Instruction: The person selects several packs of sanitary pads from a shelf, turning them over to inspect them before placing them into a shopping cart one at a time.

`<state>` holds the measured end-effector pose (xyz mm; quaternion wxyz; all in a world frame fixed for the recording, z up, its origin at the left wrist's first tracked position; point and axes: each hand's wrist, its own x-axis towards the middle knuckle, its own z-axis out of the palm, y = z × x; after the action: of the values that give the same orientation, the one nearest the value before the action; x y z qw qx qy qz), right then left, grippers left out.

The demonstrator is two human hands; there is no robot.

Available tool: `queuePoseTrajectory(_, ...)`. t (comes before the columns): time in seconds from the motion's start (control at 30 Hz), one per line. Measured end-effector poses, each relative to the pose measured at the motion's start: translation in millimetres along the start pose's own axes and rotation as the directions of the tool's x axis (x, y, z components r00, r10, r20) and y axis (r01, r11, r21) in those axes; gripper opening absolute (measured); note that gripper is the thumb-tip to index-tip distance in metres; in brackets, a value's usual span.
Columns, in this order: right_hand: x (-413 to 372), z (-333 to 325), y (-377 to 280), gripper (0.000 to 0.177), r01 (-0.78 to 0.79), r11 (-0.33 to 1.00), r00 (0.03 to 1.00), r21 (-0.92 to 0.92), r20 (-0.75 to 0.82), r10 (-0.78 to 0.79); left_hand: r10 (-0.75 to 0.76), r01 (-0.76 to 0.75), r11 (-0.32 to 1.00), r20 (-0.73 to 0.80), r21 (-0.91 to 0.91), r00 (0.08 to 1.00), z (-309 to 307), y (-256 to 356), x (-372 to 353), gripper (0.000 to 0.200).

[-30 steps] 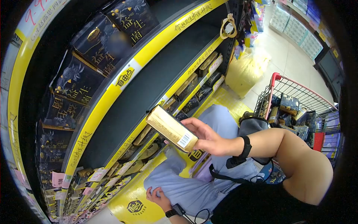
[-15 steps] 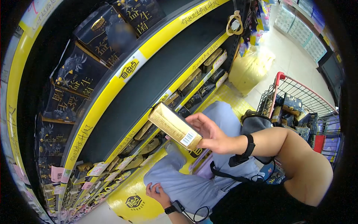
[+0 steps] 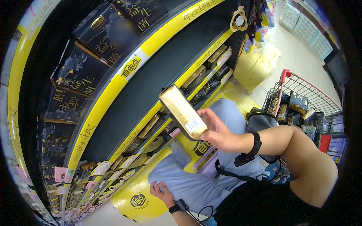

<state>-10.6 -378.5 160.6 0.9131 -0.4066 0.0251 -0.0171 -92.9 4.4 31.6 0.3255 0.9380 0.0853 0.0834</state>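
My right hand point(image 3: 217, 131) grips a gold-and-black pack of sanitary pads point(image 3: 184, 111) by its lower end, thumb on one side and fingers on the other. The pack is tilted in front of the shelf, its gold side with a barcode facing up toward me and its dark face partly visible below. My left hand point(image 3: 163, 193) holds nothing and rests on my bent knee point(image 3: 166, 173), its fingers slightly curled and apart. A dark band is on each wrist.
Yellow-edged shelves point(image 3: 130, 67) rise at the left, with dark packs point(image 3: 77, 71) on the upper one and more packs point(image 3: 194, 77) lower down. A red-and-metal shopping cart point(image 3: 288, 75) holding dark packs stands at the right. A yellow plastic-wrapped bundle point(image 3: 256, 66) stands near the shelf end.
The pack in my right hand has shifted slightly right and turned, showing more of its dark face. My left hand stays on the knee.
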Motion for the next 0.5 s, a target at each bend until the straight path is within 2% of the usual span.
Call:
queuePoseTrajectory(0.03,-0.2,2.0,-2.1,0.061,-0.031,0.999,0.999,0.039,-0.035,0.032,0.026,-0.026,1.000,-0.011,-0.004,1.000,3.5,-8.3,0.0,0.012)
queuePoseTrajectory(0.07,1.2,1.7,0.8,0.060,0.003,0.998,0.999,0.062,-0.036,-0.001,0.052,-0.052,0.999,-0.021,-0.007,0.998,4.5,-11.6,0.1,0.012)
queuePoseTrajectory(0.17,-2.8,0.9,-8.5,0.062,-0.080,0.994,0.997,-0.075,-0.027,0.079,0.033,-0.033,0.999,-0.023,-0.004,0.999,5.3,-14.7,0.0,0.012)
queuePoseTrajectory(0.27,-1.3,3.2,-11.5,0.063,-0.074,0.995,0.996,-0.073,0.035,0.077,0.006,-0.006,1.000,-0.009,-0.003,1.000,3.4,-7.0,-0.2,0.011)
queuePoseTrajectory(0.5,-1.9,10.0,-13.2,0.063,-0.042,0.998,0.997,-0.043,0.069,0.045,-0.001,0.001,1.000,-0.001,0.027,1.000,2.2,-12.6,0.0,0.008)
